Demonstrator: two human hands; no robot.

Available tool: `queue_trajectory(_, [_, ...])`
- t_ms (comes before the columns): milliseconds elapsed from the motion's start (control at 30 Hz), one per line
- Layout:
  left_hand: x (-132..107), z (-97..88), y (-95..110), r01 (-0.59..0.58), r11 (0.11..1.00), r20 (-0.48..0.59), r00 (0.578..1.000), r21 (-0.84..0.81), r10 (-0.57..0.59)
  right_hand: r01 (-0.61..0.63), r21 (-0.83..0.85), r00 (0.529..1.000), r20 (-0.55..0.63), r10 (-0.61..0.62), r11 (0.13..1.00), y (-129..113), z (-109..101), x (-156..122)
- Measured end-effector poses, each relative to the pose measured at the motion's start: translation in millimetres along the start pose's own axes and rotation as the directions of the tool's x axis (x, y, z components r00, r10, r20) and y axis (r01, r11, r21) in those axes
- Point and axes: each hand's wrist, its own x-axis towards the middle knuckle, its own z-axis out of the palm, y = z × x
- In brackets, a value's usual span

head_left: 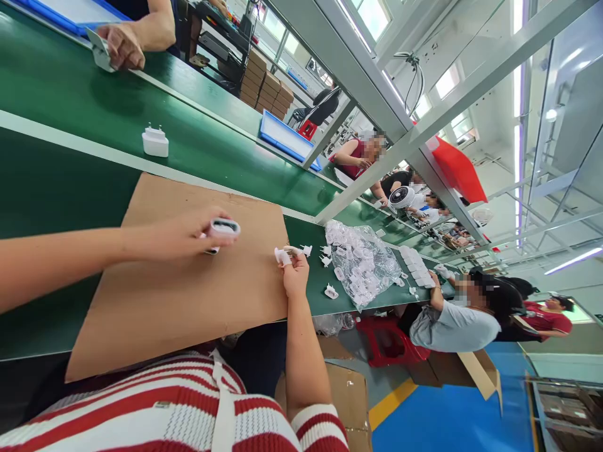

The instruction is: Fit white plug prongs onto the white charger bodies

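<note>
Over the brown cardboard sheet, my left hand grips a white charger housing whose dark open end faces up. A second small white piece shows under those fingers, too hidden to name. By the sheet's right edge, my right hand is closed on a white plug head. Another plug head appears just past its fingertips; whether it is held I cannot tell. Several loose plug heads lie on the green bench right of this hand, beside a clear plastic bag of white parts.
A finished-looking white charger stands pins up on the green belt beyond the cardboard. Across it, a co-worker's hand holds a white part near a blue-rimmed tray. A metal post rises at right; another worker sits past the bag.
</note>
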Motion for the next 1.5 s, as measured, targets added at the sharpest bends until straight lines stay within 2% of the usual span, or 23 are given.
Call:
queue_trajectory(67, [-0.4, 34.2, 14.5, -0.052, 0.997, 0.140, 0.988, -0.050, 0.059, -0.009, 0.085, 1.000, 0.005, 0.009, 0.996, -2.2, -0.6, 1.3])
queue_trajectory(100, [0.6, 51.0, 17.9, -0.054, 0.996, 0.169, 0.984, -0.068, 0.065, -0.019, 0.122, 1.000, 0.007, 0.018, 0.992, -3.0, -1.0, 1.9])
queue_trajectory(200, [6.9, 89.4, 13.0, -0.065, 0.989, 0.120, 0.989, -0.132, 0.081, -0.044, 0.155, 0.999, -0.006, 0.045, 0.987, -5.4, -2.5, 1.0])
queue_trajectory(300, [12.6, 103.4, -3.6, -0.173, 0.975, 0.055, 0.982, -0.136, 0.182, -0.027, 0.107, 1.000, 0.005, 0.027, 0.994, -13.9, -1.2, -6.7])
queue_trajectory(367, [13.6, 102.8, -12.3, -0.180, 0.976, 0.037, 0.982, -0.120, 0.185, 0.002, 0.025, 0.998, 0.057, -0.003, 1.000, -26.0, 2.2, -14.9])
queue_trajectory(433, [12.9, 99.5, -16.3, -0.137, 0.981, 0.041, 0.989, -0.138, 0.144, 0.059, -0.118, 0.989, 0.143, -0.042, 0.991, -41.6, 6.6, -22.8])
queue_trajectory(500, [11.8, 96.9, -16.5, -0.111, 0.979, 0.057, 0.991, -0.170, 0.122, 0.176, -0.279, 0.963, 0.247, -0.107, 0.944, -56.8, 10.8, -27.8])
queue_trajectory(567, [11.1, 96.0, -15.3, -0.119, 0.975, 0.062, 0.989, -0.189, 0.133, 0.351, -0.419, 0.906, 0.376, -0.191, 0.837, -67.4, 14.4, -28.8])
queue_trajectory(633, [11.2, 96.1, -14.6, -0.145, 0.969, 0.054, 0.986, -0.199, 0.158, 0.511, -0.505, 0.829, 0.502, -0.244, 0.696, -71.3, 17.5, -26.5])
queue_trajectory(700, [11.7, 96.4, -14.7, -0.178, 0.961, 0.053, 0.980, -0.212, 0.193, 0.598, -0.534, 0.771, 0.588, -0.247, 0.597, -69.7, 20.6, -23.1])
queue_trajectory(767, [12.4, 96.5, -15.2, -0.190, 0.957, 0.065, 0.976, -0.218, 0.209, 0.616, -0.540, 0.751, 0.621, -0.222, 0.573, -65.8, 23.2, -20.9])
queue_trajectory(1000, [11.7, 94.3, -12.1, -0.167, 0.961, 0.057, 0.981, -0.219, 0.183, 0.634, -0.615, 0.749, 0.641, -0.171, 0.469, -64.9, 28.0, -26.7])
queue_trajectory(1200, [12.0, 94.2, -13.1, -0.124, 0.963, 0.078, 0.986, -0.240, 0.146, 0.628, -0.644, 0.749, 0.653, -0.115, 0.437, -71.0, 29.7, -26.4])
queue_trajectory(1433, [13.0, 96.2, -16.1, -0.107, 0.964, 0.074, 0.989, -0.242, 0.128, 0.710, -0.596, 0.671, 0.734, -0.104, 0.375, -73.5, 30.5, -16.8])
queue_trajectory(1500, [13.3, 96.7, -17.3, -0.091, 0.969, 0.076, 0.991, -0.231, 0.111, 0.675, -0.632, 0.709, 0.698, -0.099, 0.380, -72.5, 33.5, -16.0])
